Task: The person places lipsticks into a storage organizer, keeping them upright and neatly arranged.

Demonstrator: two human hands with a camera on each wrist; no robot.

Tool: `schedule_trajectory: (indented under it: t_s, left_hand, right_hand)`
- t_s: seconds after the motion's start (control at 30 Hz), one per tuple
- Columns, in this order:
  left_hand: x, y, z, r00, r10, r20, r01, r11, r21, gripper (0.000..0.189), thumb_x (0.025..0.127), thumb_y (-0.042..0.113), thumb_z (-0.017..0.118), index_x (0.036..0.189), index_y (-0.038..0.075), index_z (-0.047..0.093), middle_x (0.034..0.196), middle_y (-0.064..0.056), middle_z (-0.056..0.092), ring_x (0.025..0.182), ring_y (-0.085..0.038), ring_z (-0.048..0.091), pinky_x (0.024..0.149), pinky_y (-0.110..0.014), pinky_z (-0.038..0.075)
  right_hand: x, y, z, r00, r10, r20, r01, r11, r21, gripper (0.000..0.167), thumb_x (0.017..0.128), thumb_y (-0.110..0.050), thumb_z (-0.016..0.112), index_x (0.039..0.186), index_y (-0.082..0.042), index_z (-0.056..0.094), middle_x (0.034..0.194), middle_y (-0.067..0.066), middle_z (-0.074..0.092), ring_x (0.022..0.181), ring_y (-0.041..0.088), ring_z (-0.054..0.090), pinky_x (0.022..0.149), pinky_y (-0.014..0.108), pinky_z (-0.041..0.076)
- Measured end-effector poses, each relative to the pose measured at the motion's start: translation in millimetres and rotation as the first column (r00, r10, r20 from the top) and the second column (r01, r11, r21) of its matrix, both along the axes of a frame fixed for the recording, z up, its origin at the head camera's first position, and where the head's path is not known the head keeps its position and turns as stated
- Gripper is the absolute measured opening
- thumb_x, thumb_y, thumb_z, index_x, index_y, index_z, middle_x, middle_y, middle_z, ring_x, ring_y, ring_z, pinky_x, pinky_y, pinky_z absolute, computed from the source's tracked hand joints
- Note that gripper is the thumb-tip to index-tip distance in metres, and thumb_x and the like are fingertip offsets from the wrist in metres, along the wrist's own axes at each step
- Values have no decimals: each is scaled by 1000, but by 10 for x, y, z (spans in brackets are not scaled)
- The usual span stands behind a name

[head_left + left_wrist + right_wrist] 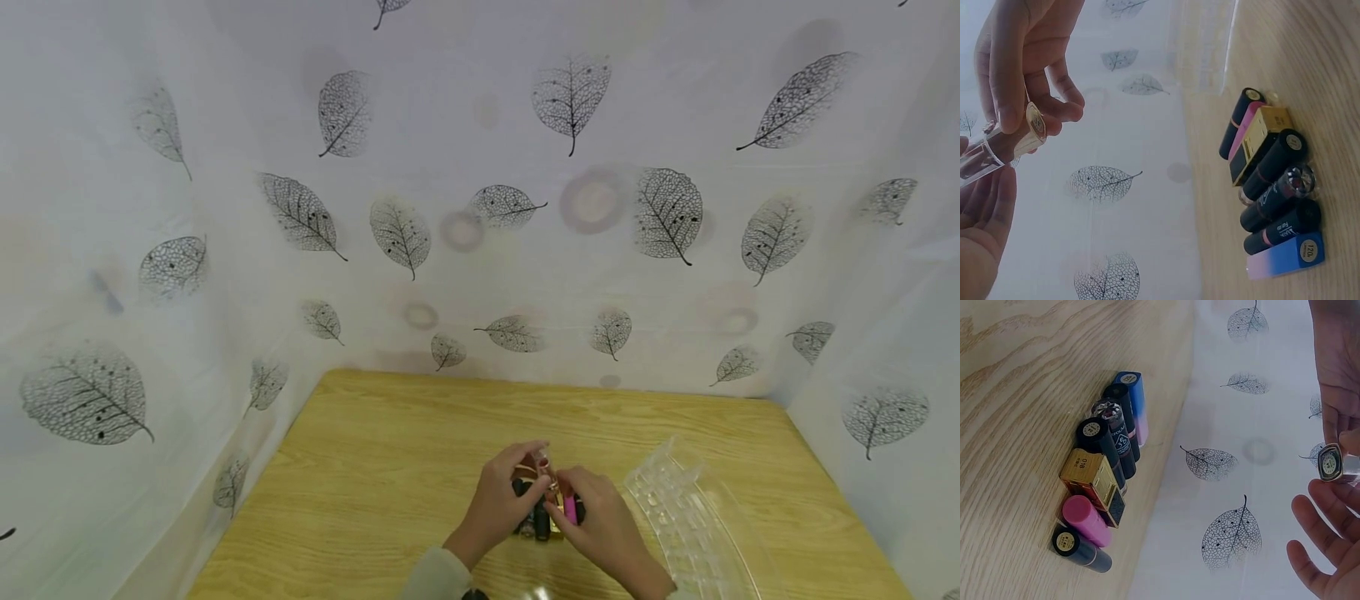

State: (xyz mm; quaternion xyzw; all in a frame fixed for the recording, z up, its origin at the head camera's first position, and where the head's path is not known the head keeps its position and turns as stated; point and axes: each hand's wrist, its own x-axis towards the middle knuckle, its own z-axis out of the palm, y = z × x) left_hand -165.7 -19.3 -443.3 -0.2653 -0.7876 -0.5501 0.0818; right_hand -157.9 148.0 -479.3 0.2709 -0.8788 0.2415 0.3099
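Observation:
A lipstick with a gold base and a clear end (pixel 1013 140) is held up between both hands above the table. My left hand (pixel 495 500) holds the clear end with thumb and fingers. My right hand (pixel 600 521) pinches the gold base, seen from above in the left wrist view; its other fingers spread out loosely. A round label shows on the base's end (pixel 1330 464) in the right wrist view. Below the hands lies a row of lipsticks: a blue-and-pink one (pixel 1137 403), several black ones, a gold one (pixel 1088 472), and a pink one (pixel 1085 519).
Right of the hands stands a clear plastic organizer (pixel 675 517) with divided compartments. The wooden table (pixel 390 442) reaches back to a pale curtain (pixel 465 125) printed with dark leaves, which also hangs along both sides.

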Motion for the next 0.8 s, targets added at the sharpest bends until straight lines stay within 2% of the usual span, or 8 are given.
schedule_trajectory:
  t_s: [0.13,0.3,0.43,0.6,0.8]
  left_hand:
    - [-57,18,-130,1000,7,-4,-7,1000,11,38,91,6,60,128,4,52,105,-14,62,94,-23,64,78,-24,56]
    - [-46,69,-198,998,55,-6,-55,997,45,37,92,15,60,127,7,54,105,-8,62,93,-18,63,74,-17,55]
    - [-16,138,-208,990,140,1,-140,988,61,37,89,21,65,122,7,57,102,-7,61,90,-14,62,71,-16,54]
    - [11,219,-191,968,248,21,-249,968,38,39,84,21,71,118,9,57,101,-6,60,87,-11,61,68,-19,56]
    - [29,261,-140,953,280,115,-289,955,68,35,80,15,74,109,13,54,96,-1,61,85,-8,61,68,-20,56]
  right_hand:
    - [8,-14,5,1000,-6,-8,6,1000,-8,41,59,-14,87,92,-10,64,75,-12,56,70,-6,46,64,25,48]
    - [14,-32,12,1000,-30,-2,30,999,-44,38,58,-12,87,88,-10,62,72,-10,54,67,-6,42,60,20,43]
    - [16,-50,9,998,-58,-4,57,997,-59,40,56,-9,87,86,-10,61,70,-8,53,64,-5,40,56,17,39]
    - [19,-71,4,996,-84,-22,82,993,-83,40,56,-7,86,85,-9,59,69,-9,52,63,-3,41,55,17,38]
    - [18,-85,-9,994,-96,-44,91,990,-104,37,56,-6,84,84,-9,59,68,-9,51,61,0,46,56,19,39]
